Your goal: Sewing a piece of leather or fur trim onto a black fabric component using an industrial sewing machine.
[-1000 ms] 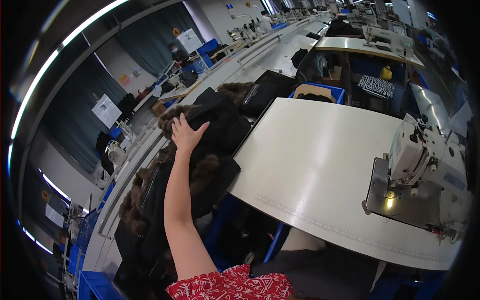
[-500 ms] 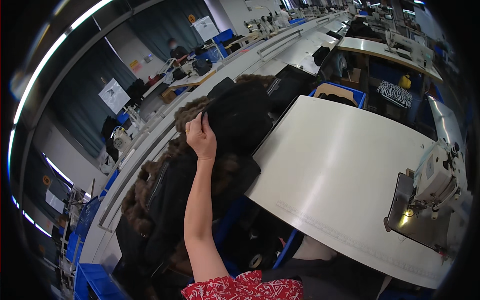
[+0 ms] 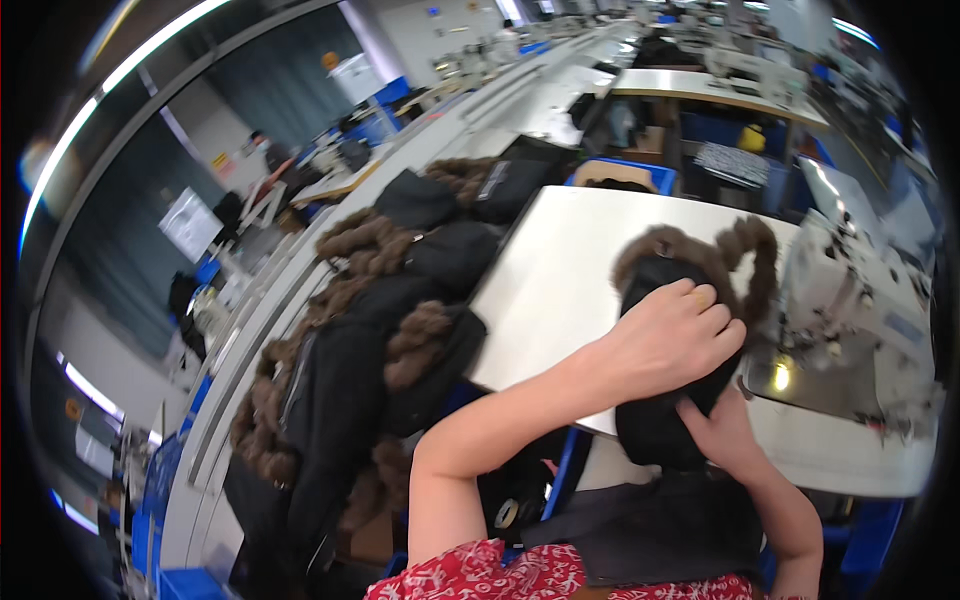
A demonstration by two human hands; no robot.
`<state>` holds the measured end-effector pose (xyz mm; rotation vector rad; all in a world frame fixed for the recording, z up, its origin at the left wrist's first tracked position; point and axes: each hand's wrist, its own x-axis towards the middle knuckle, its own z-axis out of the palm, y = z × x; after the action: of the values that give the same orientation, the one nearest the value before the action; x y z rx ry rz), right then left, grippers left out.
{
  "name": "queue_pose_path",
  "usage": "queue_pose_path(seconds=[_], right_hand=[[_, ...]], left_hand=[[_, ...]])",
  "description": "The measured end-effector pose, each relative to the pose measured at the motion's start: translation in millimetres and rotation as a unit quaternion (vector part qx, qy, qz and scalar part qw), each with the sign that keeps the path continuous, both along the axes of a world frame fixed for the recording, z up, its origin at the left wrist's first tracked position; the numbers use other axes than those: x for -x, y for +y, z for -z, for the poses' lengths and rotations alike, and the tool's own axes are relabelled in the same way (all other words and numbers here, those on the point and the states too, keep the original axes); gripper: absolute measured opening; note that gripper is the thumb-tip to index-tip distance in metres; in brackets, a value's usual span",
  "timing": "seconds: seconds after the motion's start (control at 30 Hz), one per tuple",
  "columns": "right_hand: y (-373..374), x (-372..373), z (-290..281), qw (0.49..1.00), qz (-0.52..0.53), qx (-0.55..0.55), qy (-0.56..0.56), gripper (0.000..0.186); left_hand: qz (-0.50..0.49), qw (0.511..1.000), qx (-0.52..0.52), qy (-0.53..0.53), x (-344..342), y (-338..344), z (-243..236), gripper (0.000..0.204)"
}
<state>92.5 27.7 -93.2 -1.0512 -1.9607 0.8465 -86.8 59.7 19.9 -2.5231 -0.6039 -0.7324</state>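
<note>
A black hood (image 3: 660, 436) with a thick brown fur trim is held up over the near edge of the white table, in front of the sewing machine (image 3: 850, 290). Across its upper part lies my left hand (image 3: 672, 335), fingers curled and closed on the black cloth. Lower down, my right hand (image 3: 727, 428) grips the hood's right side; its thumb shows against the cloth, and the other fingers are mostly hidden. Part of the fur trim is blurred and loops up toward the machine head.
To my left lies a heap of black, brown-fur-trimmed pieces (image 3: 345, 370). The white sewing table (image 3: 545, 285) spans the middle, its machine lamp lit. Behind it stands a blue bin (image 3: 662, 178) with cardboard inside. Another person (image 3: 272, 158) sits at a far-left table.
My left hand has moved from the heap across to the right, over the white table. My right hand has come into view, and both hands now hold a fur-trimmed hood. The view has shifted.
</note>
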Motion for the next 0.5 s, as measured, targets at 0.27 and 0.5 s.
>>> queue_pose_path(seconds=[0.27,0.5], right_hand=[[-18.9,-29.1,29.9,0.704,0.163,0.436,0.537,0.034],[-31.6,1.1,53.3,0.662,0.036,0.505,0.552,0.039]], left_hand=[[-0.027,0.79,0.263,-0.553,35.1,-57.8,67.7,0.097],[-0.096,0.929,0.304,-0.188,-18.8,-95.0,84.1,0.086]])
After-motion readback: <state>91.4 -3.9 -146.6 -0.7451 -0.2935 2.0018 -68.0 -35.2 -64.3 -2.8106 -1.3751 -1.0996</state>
